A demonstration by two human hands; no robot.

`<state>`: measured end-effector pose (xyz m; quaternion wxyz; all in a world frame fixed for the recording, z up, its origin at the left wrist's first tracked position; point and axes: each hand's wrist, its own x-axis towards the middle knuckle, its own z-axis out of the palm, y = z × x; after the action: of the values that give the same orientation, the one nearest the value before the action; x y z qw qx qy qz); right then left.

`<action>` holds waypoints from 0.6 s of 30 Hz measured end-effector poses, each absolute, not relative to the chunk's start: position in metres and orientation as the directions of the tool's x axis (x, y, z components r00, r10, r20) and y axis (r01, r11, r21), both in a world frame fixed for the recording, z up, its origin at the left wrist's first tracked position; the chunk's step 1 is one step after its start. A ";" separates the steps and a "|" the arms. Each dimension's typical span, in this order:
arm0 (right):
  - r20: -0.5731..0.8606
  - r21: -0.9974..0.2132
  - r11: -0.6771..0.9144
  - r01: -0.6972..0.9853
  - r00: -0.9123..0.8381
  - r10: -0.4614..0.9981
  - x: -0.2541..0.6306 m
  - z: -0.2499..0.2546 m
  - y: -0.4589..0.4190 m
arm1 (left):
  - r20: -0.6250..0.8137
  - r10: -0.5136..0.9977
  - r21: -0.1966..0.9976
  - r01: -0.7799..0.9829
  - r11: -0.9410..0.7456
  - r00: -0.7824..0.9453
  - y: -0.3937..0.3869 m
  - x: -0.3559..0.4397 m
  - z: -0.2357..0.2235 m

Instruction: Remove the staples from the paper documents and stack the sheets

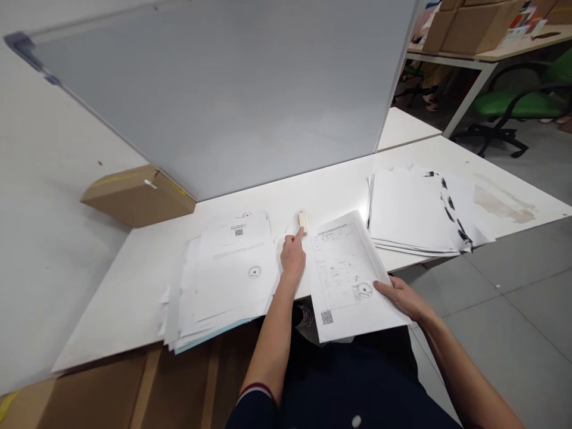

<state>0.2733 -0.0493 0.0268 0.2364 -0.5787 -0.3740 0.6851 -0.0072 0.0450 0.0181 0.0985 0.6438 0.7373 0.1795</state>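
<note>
My right hand (404, 298) grips a printed sheet of paper (344, 268) by its lower right edge, thumb on top. The sheet bears a table, a round star stamp and a square code, and it tilts over the table's front edge. My left hand (293, 256) reaches forward with the index finger stretched out. Its tip is at the near end of a small cream-coloured block (302, 220) whose kind I cannot make out. The other left fingers are partly curled. Left of that hand lies an untidy stack of stamped papers (227, 268).
Another paper stack (411, 208) with black marks along its edge lies at the right of the white table (111, 286). A whiteboard (241, 89) stands along the back. A cardboard box (138, 196) is wedged at the left. A green chair (518, 104) stands beyond.
</note>
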 end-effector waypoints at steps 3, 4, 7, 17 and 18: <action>-0.592 -0.806 -0.576 0.137 -0.155 0.791 0.282 0.038 -0.048 | 0.102 0.984 0.424 0.901 0.092 -0.148 0.042 -0.005 0.021; -0.584 -0.810 -0.568 0.143 -0.114 0.804 0.288 0.042 -0.046 | 0.111 0.984 0.448 0.891 0.075 -0.139 0.040 -0.004 0.023; -0.542 -0.812 -0.550 0.196 0.097 0.835 0.313 0.054 -0.032 | 0.174 0.982 0.558 0.829 -0.034 -0.077 0.024 -0.003 0.030; -0.140 -0.837 -0.285 0.466 0.321 0.937 0.368 0.106 0.035 | 0.253 0.957 0.514 0.858 -0.005 -0.145 -0.049 -0.094 0.049; -0.097 -0.831 -0.241 0.501 0.296 0.950 0.366 0.111 0.037 | 0.219 0.968 0.492 0.871 0.000 -0.123 -0.053 -0.101 0.049</action>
<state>0.3663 0.0371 0.1108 0.3560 -0.7221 -0.5026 0.3152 -0.1010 -0.0535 0.0494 0.0919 0.6558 0.7009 0.2648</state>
